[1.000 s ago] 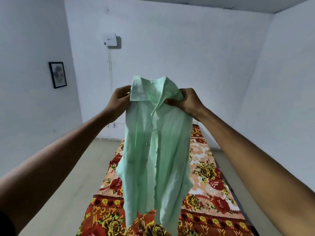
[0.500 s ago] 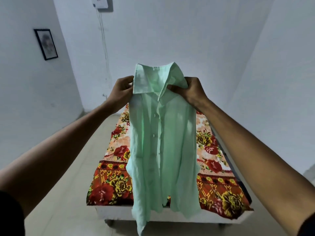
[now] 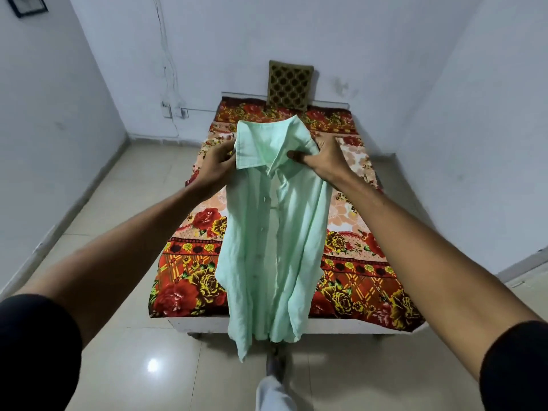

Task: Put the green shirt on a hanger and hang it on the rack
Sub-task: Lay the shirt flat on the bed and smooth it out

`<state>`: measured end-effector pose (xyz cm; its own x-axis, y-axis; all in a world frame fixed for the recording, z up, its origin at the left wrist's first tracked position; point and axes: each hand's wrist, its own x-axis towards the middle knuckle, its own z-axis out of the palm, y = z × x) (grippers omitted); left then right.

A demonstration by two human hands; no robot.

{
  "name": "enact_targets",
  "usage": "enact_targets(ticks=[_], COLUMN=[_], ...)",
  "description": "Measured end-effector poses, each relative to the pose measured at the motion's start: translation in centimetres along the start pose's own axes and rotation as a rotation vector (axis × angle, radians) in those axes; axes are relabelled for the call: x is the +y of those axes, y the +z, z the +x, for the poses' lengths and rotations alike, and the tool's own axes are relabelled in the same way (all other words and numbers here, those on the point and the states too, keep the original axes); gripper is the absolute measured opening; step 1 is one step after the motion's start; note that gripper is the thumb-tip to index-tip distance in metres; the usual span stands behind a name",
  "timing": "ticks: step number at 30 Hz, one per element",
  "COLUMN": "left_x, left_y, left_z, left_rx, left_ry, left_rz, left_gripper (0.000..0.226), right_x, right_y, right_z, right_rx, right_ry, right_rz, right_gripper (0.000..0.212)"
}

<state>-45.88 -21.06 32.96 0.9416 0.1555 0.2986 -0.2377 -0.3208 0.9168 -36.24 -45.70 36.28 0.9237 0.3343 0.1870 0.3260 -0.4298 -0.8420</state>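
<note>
A pale green button-up shirt [image 3: 272,244] hangs in the air in front of me, collar up, front placket facing me, its hem reaching past the bed's near edge. My left hand [image 3: 218,166] grips the shirt at the left side of the collar. My right hand [image 3: 321,160] grips it at the right side of the collar, thumb on the front. No hanger or rack is in view.
A low bed with a red and orange floral cover [image 3: 189,280] stands under the shirt, its foot towards me. A patterned cushion [image 3: 290,84] leans on the far wall. Glossy tiled floor [image 3: 142,363] runs on the left. My foot [image 3: 274,390] shows below.
The view has tilted down over the second: the shirt and both hands sit lower against the bed, and the whole bed, cushion and floor have come into sight. Both grips are unchanged.
</note>
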Motion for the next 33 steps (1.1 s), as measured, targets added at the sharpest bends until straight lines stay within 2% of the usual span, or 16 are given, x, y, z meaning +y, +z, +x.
enact_targets(ticks=[3, 8, 11, 14, 16, 18, 21, 24, 28, 31, 33], left_x=[-4.3, -14.9, -23.3, -30.8, -35.2, -40.4, -49.1, -57.2, -65.4, -70.1, -71.9], left_y=[0.4, 1.1, 1.6, 2.5, 3.3, 4.0, 4.4, 5.5, 7.8, 8.6, 9.0], left_z=[5.0, 16.9, 25.0, 31.3, 34.3, 37.4, 41.6, 44.4, 44.9, 44.9, 44.9], left_rx=[0.028, 0.084, 0.086, 0.125, 0.129, 0.128, 0.171, 0.199, 0.159, 0.146, 0.128], left_ry=[-0.050, -0.160, -0.250, -0.306, -0.348, -0.365, -0.409, -0.464, -0.546, -0.602, -0.623], left_rz=[-0.014, 0.050, 0.112, 0.191, 0.210, 0.230, 0.245, 0.273, 0.282, 0.306, 0.338], left_gripper=[0.028, 0.026, 0.030, 0.034, 0.028, 0.025, 0.042, 0.037, 0.034, 0.033, 0.034], right_x=[3.1, 11.7, 18.4, 23.9, 27.3, 31.7, 38.2, 43.6, 50.8, 54.5, 55.9], right_y=[1.8, 6.1, 9.4, 13.4, 16.0, 19.2, 23.5, 27.1, 32.0, 34.8, 36.4], right_z=[5.7, 19.2, 28.5, 35.9, 39.5, 43.4, 48.6, 52.7, 55.0, 55.5, 55.4], right_rx=[-0.014, -0.020, -0.051, -0.070, -0.090, -0.095, -0.084, -0.091, -0.146, -0.214, -0.221], right_ry=[0.001, 0.037, 0.068, 0.124, 0.140, 0.165, 0.189, 0.229, 0.321, 0.416, 0.463], right_rz=[0.012, -0.023, -0.058, -0.101, -0.131, -0.134, -0.137, -0.166, -0.284, -0.384, -0.416], right_gripper=[0.034, 0.036, 0.045, 0.040, 0.035, 0.039, 0.046, 0.037, 0.044, 0.071, 0.074])
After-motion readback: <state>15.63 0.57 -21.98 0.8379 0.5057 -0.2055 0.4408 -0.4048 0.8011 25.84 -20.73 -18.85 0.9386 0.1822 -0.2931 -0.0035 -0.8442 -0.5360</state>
